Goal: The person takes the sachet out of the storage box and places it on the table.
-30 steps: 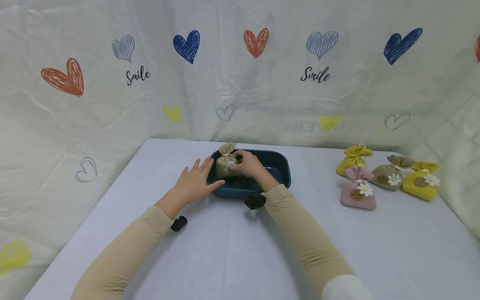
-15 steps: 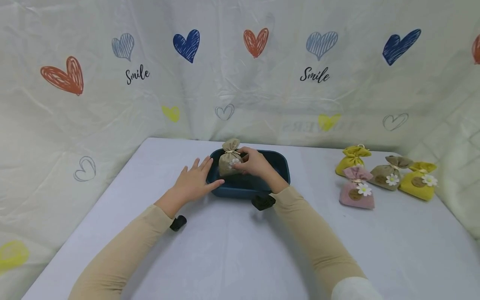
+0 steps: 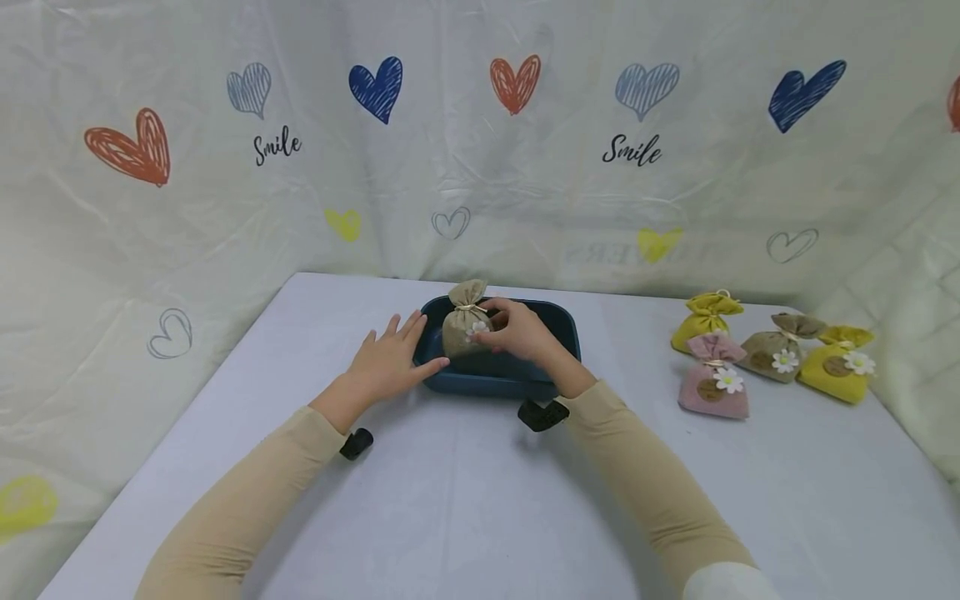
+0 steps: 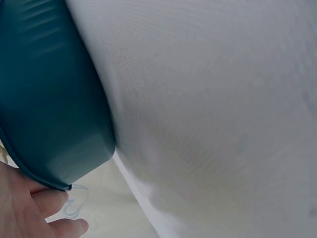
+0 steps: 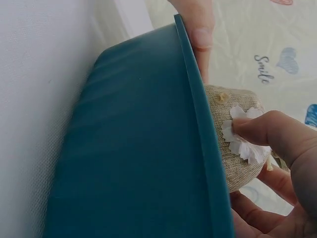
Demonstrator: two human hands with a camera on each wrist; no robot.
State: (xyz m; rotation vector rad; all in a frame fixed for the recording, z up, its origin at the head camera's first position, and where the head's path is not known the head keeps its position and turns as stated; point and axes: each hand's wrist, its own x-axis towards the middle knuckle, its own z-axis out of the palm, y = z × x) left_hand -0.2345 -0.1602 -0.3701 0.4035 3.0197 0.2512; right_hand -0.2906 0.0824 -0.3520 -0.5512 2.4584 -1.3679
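A beige cloth sachet (image 3: 459, 335), tied at the neck and bearing a white flower, stands upright at the left end of a dark blue-green tub (image 3: 487, 387). My right hand (image 3: 522, 335) pinches the sachet from its right side; in the right wrist view the thumb (image 5: 257, 128) presses on the flower (image 5: 246, 144) with fingers behind. Spread fingers of my left hand (image 3: 386, 364) lie along the tub's left rim, thumb at the front left corner. The left wrist view shows those fingers (image 4: 49, 202) at the rim of the tub (image 4: 54, 104).
At the right of the white table (image 3: 465, 500) lie several more sachets: a yellow one (image 3: 705, 321) at the back, a pink one (image 3: 714, 392) in front, a brown one (image 3: 780, 350) and another yellow one (image 3: 836, 367). A heart-printed curtain (image 3: 555, 183) hangs behind.
My right hand and the pinched sachet have shifted a little to the right, away from the tub's left end. My left hand has stayed at the rim.
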